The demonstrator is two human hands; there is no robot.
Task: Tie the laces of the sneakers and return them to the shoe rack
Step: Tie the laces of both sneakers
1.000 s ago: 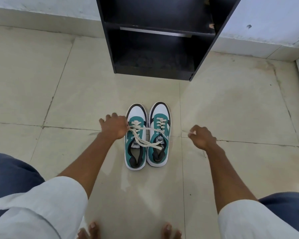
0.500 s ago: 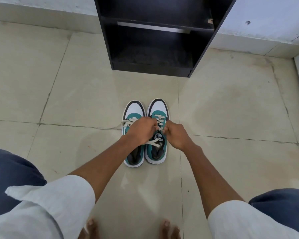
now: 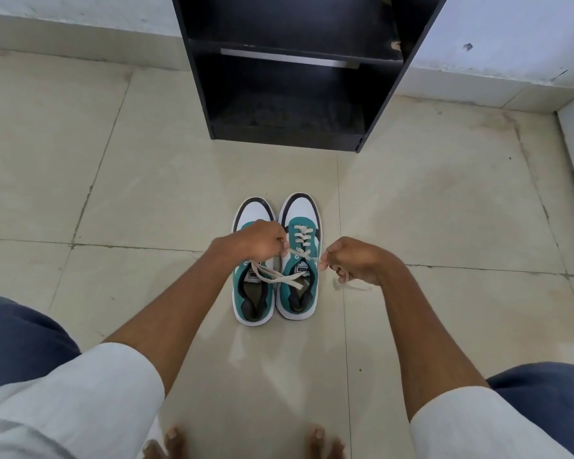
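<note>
Pale floor tiles (image 3: pixel 140 180) fill the room, and a black shoe rack (image 3: pixel 289 94) stands against the wall, its lower shelf bare. Just in front of the rack sit two teal-and-white sneakers side by side, toes pointing at it and long axes running straight toward it. The left hand (image 3: pixel 256 241) hovers over the left sneaker (image 3: pixel 253 293), fingers curled closed on one end of a cream lace (image 3: pixel 304 255). The right hand (image 3: pixel 353 260) is just off the outer side of the right sneaker (image 3: pixel 298 270), fingers pinched on the other end. Between the fists the lace runs across the right sneaker's tongue, at right angles to the shoe. Both hands are equally near. I judge the knot still unfinished; pulling outward looks like the next move. More lace lies loose over both openings.
</note>
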